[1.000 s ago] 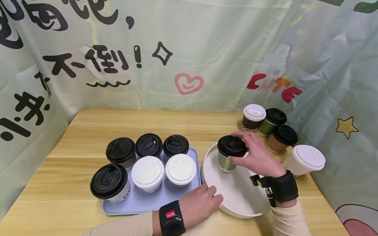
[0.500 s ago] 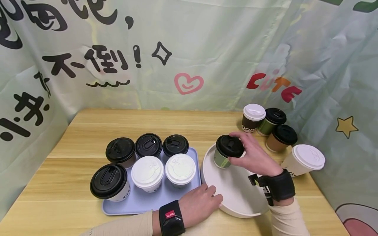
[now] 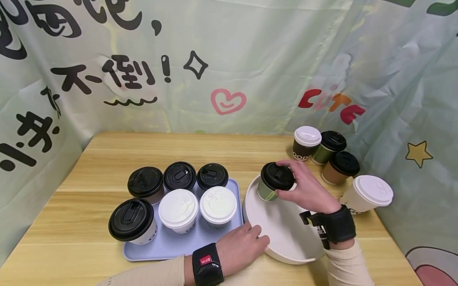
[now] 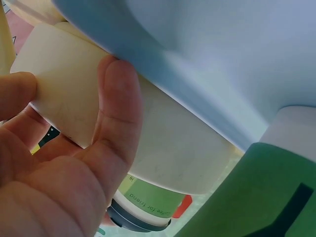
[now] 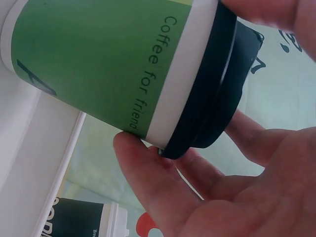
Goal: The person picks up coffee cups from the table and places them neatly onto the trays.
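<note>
My right hand [image 3: 308,188] grips a green paper coffee cup [image 3: 266,192] around its black lid [image 3: 277,176]. The cup stands nearly upright at the back left inside the round cream tray [image 3: 293,238]. In the right wrist view, thumb and fingers span the lid, and the green sleeve [image 5: 98,64] reads "Coffee for friend". My left hand [image 3: 243,247] holds the round tray's front left edge, its fingers bent at the rim. The left wrist view shows its digits against the tray's outer wall [image 4: 173,143]. Part of the cup's bottom is hidden in the right wrist view.
Left of the round tray, a blue rectangular tray [image 3: 168,250] bears several lidded cups, including a white-lidded cup [image 3: 218,205] and a large black-lidded cup [image 3: 132,220]. Behind and right stand several more, among them a brown cup [image 3: 334,172] and a white cup [image 3: 370,192]. Fabric hangs behind.
My right hand has moved the green cup slightly left and back within the round tray, with a small tilt of the cup. The left hand has stayed at the tray's edge.
</note>
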{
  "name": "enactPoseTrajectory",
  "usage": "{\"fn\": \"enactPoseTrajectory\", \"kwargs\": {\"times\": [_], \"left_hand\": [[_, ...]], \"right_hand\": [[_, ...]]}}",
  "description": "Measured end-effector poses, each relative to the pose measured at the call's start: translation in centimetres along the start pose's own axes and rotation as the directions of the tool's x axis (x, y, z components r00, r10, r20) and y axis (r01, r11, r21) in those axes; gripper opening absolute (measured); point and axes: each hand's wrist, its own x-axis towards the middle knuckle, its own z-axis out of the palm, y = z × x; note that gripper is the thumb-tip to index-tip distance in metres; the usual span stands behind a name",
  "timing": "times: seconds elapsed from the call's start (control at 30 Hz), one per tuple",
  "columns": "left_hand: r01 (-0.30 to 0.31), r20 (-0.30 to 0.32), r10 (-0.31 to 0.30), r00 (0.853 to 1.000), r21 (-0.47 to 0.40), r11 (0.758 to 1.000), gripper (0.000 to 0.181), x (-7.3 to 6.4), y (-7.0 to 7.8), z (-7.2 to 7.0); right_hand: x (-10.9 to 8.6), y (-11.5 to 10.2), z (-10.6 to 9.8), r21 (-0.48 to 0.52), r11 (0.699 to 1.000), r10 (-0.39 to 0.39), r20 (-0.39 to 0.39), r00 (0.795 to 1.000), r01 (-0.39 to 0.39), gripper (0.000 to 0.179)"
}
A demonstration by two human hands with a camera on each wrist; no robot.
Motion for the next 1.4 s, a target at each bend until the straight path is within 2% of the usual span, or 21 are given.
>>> {"fn": "enactPoseTrajectory", "kwargs": {"times": [0.43,0.73,1.2,1.4], "left_hand": [[-0.01,-0.063,0.014,0.998,0.062,0.998,0.013,-0.11,0.08,0.19],[0.0,-0.03,0.001,1.0,0.028,1.0,0.014,-0.02,0.07,0.23],[-0.005,-0.035,0.006,0.999,0.034,0.999,0.015,0.0,0.06,0.23],[0.009,-0.007,-0.009,1.0,0.008,1.0,0.015,0.02,0.12,0.12]], "right_hand": [[0.11,-0.48,0.66,0.035,0.998,-0.045,0.017,0.999,0.044,0.065],[0.12,-0.78,0.68,0.024,0.999,-0.03,0.026,0.999,0.029,0.064],[0.15,-0.47,0.47,0.047,0.999,-0.023,0.038,0.999,0.021,0.063],[0.25,-0.41,0.46,0.048,0.999,-0.023,0.048,0.999,0.021,0.063]]}}
